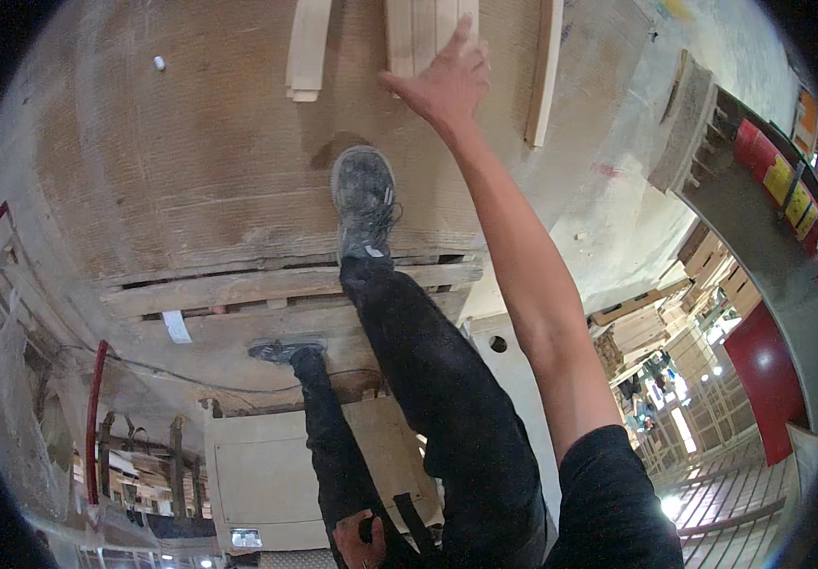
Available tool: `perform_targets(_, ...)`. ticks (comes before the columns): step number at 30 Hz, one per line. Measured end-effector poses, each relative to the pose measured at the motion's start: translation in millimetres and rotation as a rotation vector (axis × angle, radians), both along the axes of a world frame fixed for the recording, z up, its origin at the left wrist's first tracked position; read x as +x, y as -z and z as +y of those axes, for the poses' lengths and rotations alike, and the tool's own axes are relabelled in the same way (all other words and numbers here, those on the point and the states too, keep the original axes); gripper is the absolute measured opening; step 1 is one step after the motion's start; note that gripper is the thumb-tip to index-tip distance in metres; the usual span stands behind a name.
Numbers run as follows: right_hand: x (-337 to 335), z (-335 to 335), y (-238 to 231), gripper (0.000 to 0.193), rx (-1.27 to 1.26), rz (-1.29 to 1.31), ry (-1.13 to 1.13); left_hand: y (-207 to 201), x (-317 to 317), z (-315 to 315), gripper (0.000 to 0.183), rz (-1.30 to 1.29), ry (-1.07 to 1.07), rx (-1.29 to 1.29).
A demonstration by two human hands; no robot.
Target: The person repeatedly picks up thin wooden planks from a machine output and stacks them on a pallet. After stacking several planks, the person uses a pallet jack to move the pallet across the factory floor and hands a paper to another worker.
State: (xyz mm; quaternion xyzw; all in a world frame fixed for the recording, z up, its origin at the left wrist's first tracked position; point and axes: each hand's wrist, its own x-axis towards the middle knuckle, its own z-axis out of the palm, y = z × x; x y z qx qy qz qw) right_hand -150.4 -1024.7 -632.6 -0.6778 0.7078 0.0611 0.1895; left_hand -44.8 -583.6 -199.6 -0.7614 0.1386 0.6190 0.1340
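Observation:
My right hand [450,83] reaches far forward, its thumb spread to the left and its fingers extended. It lies at the near end of a bundle of pale wooden slats [413,38], touching or just above the top; I cannot tell which. To the left is a smaller stack of wooden strips [308,52], and to the right a long single strip [545,71]. My left hand [357,542] shows only in part at the lower edge, against my dark trousers. Its fingers are mostly hidden, so its grip is unclear.
My forward shoe [364,194] stands on brown corrugated cardboard [191,171], with a wooden pallet edge [285,284] behind it. A small white object [158,63] lies at far left. Red metal bars [96,422] rise at left. A grey machine surface [755,190] borders the right.

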Motion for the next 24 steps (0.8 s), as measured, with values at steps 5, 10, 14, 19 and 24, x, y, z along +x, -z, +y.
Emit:
perform_targets(5, 26.8, -20.2, -21.7, 0.117, 0.056, -0.031, 0.134, -2.4, -1.6, -0.4, 0.023, -0.03, -0.034, -0.065)
perform_targets(10, -24.2, 46.6, -22.9, 0.124, 0.13, 0.082, 0.019, -12.8, 4.5, 21.8, 0.025, -0.052, -0.116, -0.055)
perform_targets(14, -67.5, 138.3, -95.8, 0.114, 0.117, -0.075, 0.017, -29.0, 4.2, 68.9, 0.032, -0.084, -0.129, -0.228)
perform_targets(19, -89.1, 204.9, -249.1, 0.083, 0.778, -0.474, 0.492, -50.7, 1.6, 155.8, 0.021, -0.161, -0.212, -0.212)
perform_targets(24, -127.7, 261.7, -354.0, 0.057, 1.183, -0.684, 0.771, -74.6, 17.6, 210.5, 0.022, -0.256, -0.437, -0.353)
